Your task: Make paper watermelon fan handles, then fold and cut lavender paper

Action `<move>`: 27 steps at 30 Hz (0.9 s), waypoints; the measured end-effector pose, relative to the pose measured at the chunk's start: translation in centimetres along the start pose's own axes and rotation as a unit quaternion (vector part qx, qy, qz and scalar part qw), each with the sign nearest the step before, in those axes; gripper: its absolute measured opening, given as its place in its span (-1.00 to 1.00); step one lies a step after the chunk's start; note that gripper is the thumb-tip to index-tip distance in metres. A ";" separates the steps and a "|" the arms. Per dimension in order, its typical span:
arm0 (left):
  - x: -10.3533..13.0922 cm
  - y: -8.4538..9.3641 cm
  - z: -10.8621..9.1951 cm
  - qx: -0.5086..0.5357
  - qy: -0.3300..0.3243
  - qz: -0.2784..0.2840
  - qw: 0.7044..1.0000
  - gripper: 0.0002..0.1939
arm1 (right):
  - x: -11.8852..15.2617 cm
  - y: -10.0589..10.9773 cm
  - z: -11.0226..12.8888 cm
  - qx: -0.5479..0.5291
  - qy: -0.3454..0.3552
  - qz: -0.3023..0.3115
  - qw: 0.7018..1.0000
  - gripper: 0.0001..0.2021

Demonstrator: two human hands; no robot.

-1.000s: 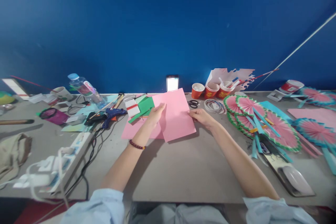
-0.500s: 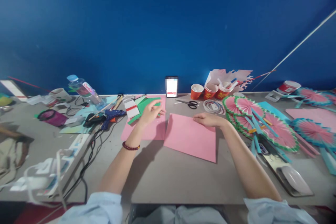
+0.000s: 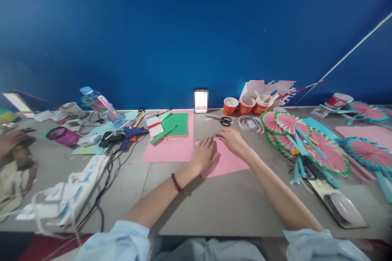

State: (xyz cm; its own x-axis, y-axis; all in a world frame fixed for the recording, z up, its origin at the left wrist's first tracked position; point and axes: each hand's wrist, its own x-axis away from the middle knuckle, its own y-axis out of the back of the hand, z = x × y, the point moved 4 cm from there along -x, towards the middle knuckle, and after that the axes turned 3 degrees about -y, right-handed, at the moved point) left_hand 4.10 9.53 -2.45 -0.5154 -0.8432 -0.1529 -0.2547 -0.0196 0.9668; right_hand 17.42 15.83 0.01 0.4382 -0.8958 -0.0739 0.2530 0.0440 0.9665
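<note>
A pink paper sheet [image 3: 230, 160] lies on the grey table in front of me, turned at a slant. My left hand [image 3: 204, 155] rests with its fingers spread on the sheet's left part. On the sheet's upper edge lies my right hand [image 3: 232, 140], its fingers stretched out toward the left hand. Both hands cover parts of the paper. Left of them are more pink paper [image 3: 168, 153], a green pad [image 3: 179, 124], a green strip [image 3: 163, 134] and a white card with a red band [image 3: 154, 126]. Black-handled scissors [image 3: 225, 120] lie beyond the hands.
Red paper cups [image 3: 230, 107], a phone [image 3: 201, 101] and a white coil [image 3: 249, 124] stand or lie behind. Pink pleated fans [image 3: 327, 153] and a mouse [image 3: 344, 208] are right. A glue gun [image 3: 131, 132], bottle [image 3: 102, 104], power strip [image 3: 81, 189] and another person's hand [image 3: 12, 142] are left.
My left hand has moved right and down from above the green pad onto the pink sheet. My right hand has shifted slightly left, and the sheet has turned.
</note>
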 end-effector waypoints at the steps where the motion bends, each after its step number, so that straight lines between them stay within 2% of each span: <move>1: 0.0 -0.2 0.1 -0.004 0.004 -0.002 1.000 -0.43 | 0.0 -0.2 0.0 0.008 -0.005 -0.014 1.000 -0.75; 6: -0.1 -0.9 0.2 -0.008 0.014 -0.013 1.000 -0.40 | 0.4 -1.1 0.6 0.040 0.018 -0.039 0.998 -0.72; 10: -0.3 -1.1 0.3 0.002 0.025 -0.034 0.999 -0.38 | 1.8 -2.3 1.9 0.082 0.044 -0.047 0.995 -0.58; 15: -0.3 -1.2 0.2 0.022 0.037 -0.025 0.999 -0.31 | 3.6 -3.5 2.8 0.104 0.051 -0.037 0.993 -0.48; 21: -0.2 -1.0 0.3 0.035 0.058 -0.047 0.997 -0.39 | 3.8 -3.6 2.4 0.080 0.002 -0.049 0.996 -0.50; 27: -0.3 -0.7 0.3 0.032 0.047 -0.037 0.998 -0.41 | 4.2 -3.5 0.8 0.110 -0.002 -0.083 0.990 -0.52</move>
State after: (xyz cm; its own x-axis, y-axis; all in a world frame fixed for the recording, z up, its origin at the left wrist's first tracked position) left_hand 4.23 9.94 -3.18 -0.4154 -0.8874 -0.1998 -0.3418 -0.0512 0.9384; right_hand 17.72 11.57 -3.54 0.4026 -0.8846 -0.2355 0.1263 -0.2011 0.9714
